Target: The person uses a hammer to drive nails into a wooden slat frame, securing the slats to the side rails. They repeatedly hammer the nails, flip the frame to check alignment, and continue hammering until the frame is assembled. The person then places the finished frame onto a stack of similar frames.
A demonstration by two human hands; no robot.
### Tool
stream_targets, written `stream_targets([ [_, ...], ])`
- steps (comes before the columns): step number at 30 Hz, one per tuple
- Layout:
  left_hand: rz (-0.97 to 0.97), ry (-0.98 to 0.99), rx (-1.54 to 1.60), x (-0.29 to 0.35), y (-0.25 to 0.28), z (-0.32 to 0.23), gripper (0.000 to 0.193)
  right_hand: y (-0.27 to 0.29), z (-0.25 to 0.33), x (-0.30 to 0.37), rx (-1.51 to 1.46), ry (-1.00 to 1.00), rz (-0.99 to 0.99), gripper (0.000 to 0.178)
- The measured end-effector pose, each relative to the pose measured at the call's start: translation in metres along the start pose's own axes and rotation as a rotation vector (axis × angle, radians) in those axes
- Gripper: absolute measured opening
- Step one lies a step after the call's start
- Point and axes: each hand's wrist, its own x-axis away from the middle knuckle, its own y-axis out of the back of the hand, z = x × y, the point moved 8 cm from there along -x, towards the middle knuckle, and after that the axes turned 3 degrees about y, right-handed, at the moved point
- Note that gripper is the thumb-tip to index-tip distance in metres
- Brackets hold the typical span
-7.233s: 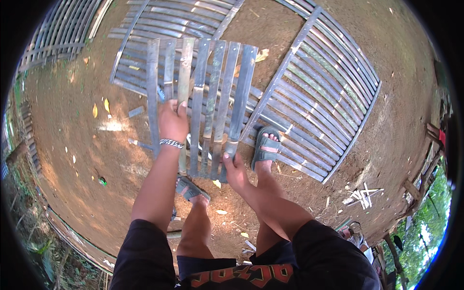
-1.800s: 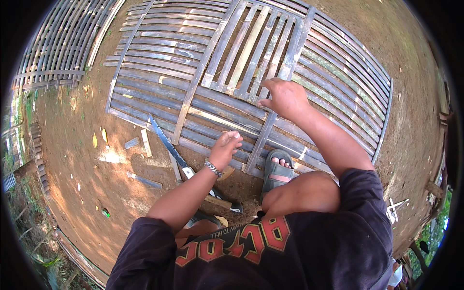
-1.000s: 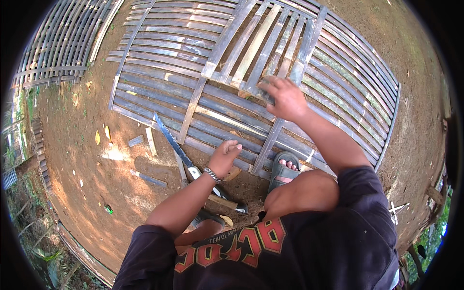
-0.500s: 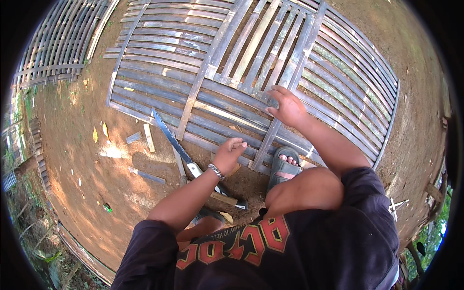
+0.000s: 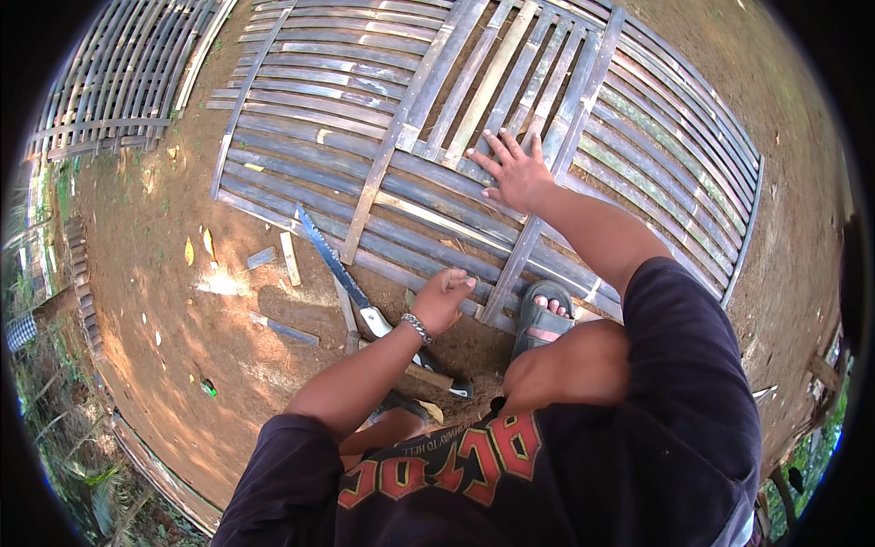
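Observation:
My right hand (image 5: pixel 521 177) lies with fingers spread at the lower end of the upright slats of a bamboo slat panel (image 5: pixel 374 173), which rests on the ground before me. Lower and to the left is my left hand (image 5: pixel 441 301), a chain bracelet at its wrist. Its fingers are pinched together near the panel's near edge; what they hold, if anything, is too small to name. Just left of that hand a pruning saw (image 5: pixel 330 253) with a dark blade and a white-and-black handle lies aslant, its tip by the panel's edge and its handle partly behind my wrist.
My sandalled foot (image 5: pixel 545 314) stands at the panel's near edge. Loose offcuts (image 5: pixel 290 259) and another strip (image 5: pixel 284 328) lie on the dirt to the left. A tool with a wooden handle (image 5: pixel 428 375) lies under my left forearm. Another slatted panel (image 5: pixel 109 82) is at the far left.
My right hand has moved slightly left and spread its fingers over the slats. The left hand remains pinched, shifted only a little in view.

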Motion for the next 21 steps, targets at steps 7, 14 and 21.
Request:
stream_targets([
  [7, -0.027, 0.001, -0.064, -0.006, 0.015, 0.001, 0.051, 0.016, 0.008, -0.002, 0.007, 0.081, -0.141, 0.071],
  [14, -0.063, -0.021, -0.039, -0.009, 0.025, 0.007, 0.057, 0.063, 0.005, 0.025, -0.139, 0.099, -0.31, 0.069],
  [21, -0.041, -0.003, -0.044, -0.014, 0.03, 0.001, 0.059, 0.071, -0.011, 0.039, -0.264, 0.052, -0.402, 0.064],
])
